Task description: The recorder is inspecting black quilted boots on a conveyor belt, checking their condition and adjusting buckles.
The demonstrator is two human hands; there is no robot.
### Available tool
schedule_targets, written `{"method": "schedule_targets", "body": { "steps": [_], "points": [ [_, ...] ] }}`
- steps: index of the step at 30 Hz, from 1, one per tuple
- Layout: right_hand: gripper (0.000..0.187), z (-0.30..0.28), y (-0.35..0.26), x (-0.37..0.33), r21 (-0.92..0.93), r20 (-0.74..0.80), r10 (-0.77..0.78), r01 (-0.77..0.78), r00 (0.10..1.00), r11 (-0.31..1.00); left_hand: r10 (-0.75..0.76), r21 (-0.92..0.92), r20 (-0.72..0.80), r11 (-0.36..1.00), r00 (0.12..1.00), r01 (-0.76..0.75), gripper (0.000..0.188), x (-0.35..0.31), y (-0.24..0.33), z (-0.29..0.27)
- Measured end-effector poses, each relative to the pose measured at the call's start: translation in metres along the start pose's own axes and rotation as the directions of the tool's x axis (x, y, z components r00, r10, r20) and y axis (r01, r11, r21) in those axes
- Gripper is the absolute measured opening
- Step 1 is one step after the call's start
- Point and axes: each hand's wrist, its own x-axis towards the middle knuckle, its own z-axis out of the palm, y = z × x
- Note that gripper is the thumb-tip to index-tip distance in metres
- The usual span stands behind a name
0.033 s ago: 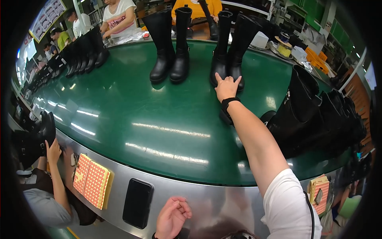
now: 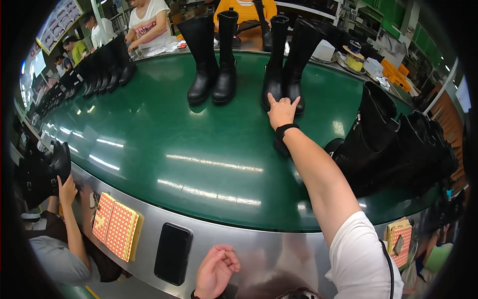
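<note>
My right arm reaches across the green table (image 2: pixel 149 149) to a pair of tall black boots (image 2: pixel 273 79) standing upright near its far side. My right hand (image 2: pixel 283 110) is at their toes, thumb and little finger spread over the tops, middle fingers bent down between the two boots; the hand hides part of the toes. By the near metal edge, my left hand (image 2: pixel 216 271) rests palm up with fingers loosely curled in and nothing in them. A black phone (image 2: pixel 173 254) lies to the left of it.
Another pair of tall black boots (image 2: pixel 224 74) stands left of centre. More black boots crowd the right side (image 2: pixel 371 149) and the far left (image 2: pixel 107 70). At left, a co-worker's hand (image 2: pixel 66 190) holds a dark boot near red-dotted sheets (image 2: pixel 113 226). Other people sit opposite.
My right hand and the pair of boots at it have shifted very slightly to the left. My left hand has not moved.
</note>
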Motion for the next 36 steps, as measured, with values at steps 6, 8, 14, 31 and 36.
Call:
{"method": "schedule_targets", "body": {
  "steps": [6,8,14,31,36],
  "points": [
    [0.045,-0.053,-0.012,-0.104,0.127,-0.095,-0.130,0.141,0.987,0.982,-0.004,-0.015,0.062,1.000,0.998,0.005,0.023,0.004,-0.009,-0.011],
    [0.048,-0.098,-0.007,-0.148,0.240,-0.029,-0.227,0.227,0.973,0.944,0.022,-0.001,0.114,1.000,0.993,-0.022,0.022,0.005,-0.011,-0.017],
    [0.061,-0.253,0.044,-0.248,0.489,0.188,-0.375,0.244,0.908,0.837,0.113,0.419,0.122,0.895,0.986,-0.155,0.032,0.018,-0.003,0.011],
    [0.059,-0.296,0.089,-0.370,0.769,0.306,-0.260,-0.076,0.916,0.635,0.081,0.535,0.462,0.769,0.883,-0.350,0.068,0.085,-0.002,0.051],
    [0.060,-0.289,0.085,-0.373,0.758,0.280,-0.254,-0.051,0.926,0.650,0.168,0.537,0.415,0.748,0.894,-0.389,0.069,0.088,-0.014,0.058]
  ]
}}
